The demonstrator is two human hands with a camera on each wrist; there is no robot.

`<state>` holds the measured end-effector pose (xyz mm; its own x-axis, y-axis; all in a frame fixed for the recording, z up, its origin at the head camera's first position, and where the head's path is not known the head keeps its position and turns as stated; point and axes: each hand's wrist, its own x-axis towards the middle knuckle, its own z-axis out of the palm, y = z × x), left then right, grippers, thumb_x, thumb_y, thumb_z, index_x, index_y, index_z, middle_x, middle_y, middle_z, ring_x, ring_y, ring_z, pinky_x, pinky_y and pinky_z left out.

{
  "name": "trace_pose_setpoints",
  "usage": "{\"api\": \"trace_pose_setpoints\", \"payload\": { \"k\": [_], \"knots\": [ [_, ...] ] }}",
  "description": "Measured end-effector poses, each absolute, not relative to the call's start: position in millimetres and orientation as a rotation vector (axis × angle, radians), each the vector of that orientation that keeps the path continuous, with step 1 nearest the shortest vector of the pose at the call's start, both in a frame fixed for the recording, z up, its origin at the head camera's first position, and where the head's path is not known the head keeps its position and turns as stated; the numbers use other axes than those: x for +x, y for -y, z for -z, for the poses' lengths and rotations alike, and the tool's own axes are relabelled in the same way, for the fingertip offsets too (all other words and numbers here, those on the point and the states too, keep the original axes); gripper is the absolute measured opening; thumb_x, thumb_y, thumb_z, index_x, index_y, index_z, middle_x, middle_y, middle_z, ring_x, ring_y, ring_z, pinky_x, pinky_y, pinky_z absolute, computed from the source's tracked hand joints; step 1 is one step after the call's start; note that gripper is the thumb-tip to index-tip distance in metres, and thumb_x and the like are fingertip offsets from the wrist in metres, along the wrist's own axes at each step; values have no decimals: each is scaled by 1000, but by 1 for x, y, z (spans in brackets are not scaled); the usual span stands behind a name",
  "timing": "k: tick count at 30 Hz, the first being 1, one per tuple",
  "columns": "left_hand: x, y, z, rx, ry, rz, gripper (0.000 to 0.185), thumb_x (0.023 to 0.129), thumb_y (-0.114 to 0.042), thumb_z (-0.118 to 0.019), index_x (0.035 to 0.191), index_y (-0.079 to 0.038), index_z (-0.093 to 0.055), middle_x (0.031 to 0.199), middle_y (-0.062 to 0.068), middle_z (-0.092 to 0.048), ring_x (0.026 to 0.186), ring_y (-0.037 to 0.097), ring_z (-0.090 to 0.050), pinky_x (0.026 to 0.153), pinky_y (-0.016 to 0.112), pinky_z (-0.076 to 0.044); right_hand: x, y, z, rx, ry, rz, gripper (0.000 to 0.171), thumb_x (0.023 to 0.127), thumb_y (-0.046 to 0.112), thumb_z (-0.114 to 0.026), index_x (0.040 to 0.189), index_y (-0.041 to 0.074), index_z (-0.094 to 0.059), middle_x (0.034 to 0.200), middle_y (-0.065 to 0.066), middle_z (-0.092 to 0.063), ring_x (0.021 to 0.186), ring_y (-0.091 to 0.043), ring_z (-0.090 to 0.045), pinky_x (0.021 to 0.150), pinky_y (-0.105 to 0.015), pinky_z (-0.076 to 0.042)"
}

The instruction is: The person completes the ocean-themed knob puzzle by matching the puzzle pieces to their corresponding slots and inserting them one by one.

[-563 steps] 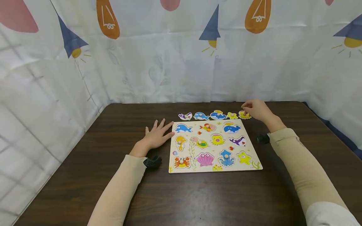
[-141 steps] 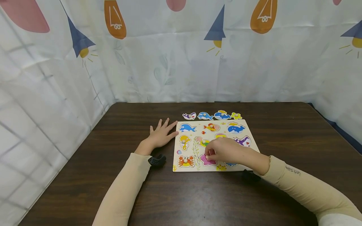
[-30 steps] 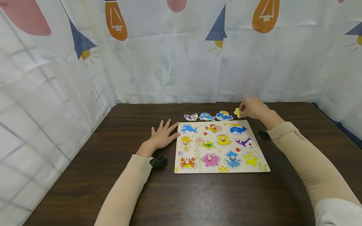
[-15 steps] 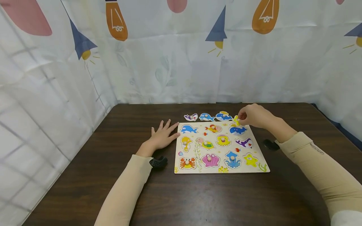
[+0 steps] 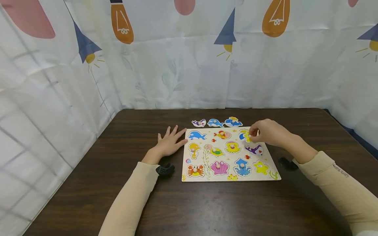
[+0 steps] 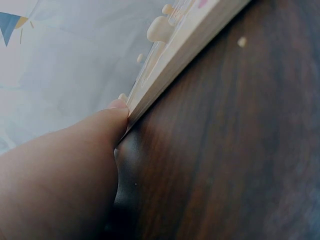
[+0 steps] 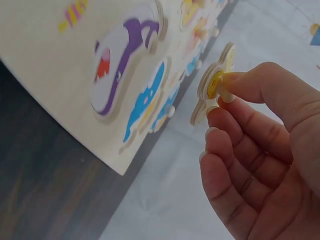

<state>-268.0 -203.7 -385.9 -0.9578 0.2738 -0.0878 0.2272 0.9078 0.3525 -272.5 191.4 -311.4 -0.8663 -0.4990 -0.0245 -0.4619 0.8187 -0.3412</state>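
Note:
A wooden sea-animal puzzle board lies on the dark table. My right hand pinches a small yellow starfish piece by its knob and holds it above the board's upper right part, over the blue whale recess; the right wrist view shows the starfish piece tilted between thumb and finger. My left hand lies flat on the table with fingers spread, fingertips against the board's left edge. Three loose pieces sit beyond the board: a purple whale, a blue dolphin and a blue whale.
A patterned white curtain closes in the back and both sides of the table. Bare dark wood stretches in front of the board and to its left and right.
My right hand picked the yellow starfish piece from the row behind the board and has carried it toward me, down over the board's upper right. The left hand has stayed put.

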Motion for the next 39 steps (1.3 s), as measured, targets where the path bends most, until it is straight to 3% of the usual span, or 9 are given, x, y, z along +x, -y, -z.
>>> {"api": "trace_pose_setpoints", "payload": {
  "k": [16, 39],
  "knots": [
    [-269, 206, 387, 387, -2927, -512, 68, 108, -54, -42, 166, -26, -21, 171, 16, -4, 154, 44, 5, 111, 77, 6, -243, -189, 322, -921, -2819, 394, 10, 87, 16, -78, 81, 18, -70, 75, 7, -56, 69, -12, -50, 59, -29, -42],
    [-273, 205, 387, 358, -2916, -507, 69, 107, -56, -40, 166, -28, -19, 171, 14, -3, 155, 43, 6, 112, 75, 6, -230, -192, 325, -878, -2727, 243, 12, 84, 23, -80, 80, 21, -69, 71, 9, -55, 65, -11, -49, 57, -29, -41]
  ]
}}
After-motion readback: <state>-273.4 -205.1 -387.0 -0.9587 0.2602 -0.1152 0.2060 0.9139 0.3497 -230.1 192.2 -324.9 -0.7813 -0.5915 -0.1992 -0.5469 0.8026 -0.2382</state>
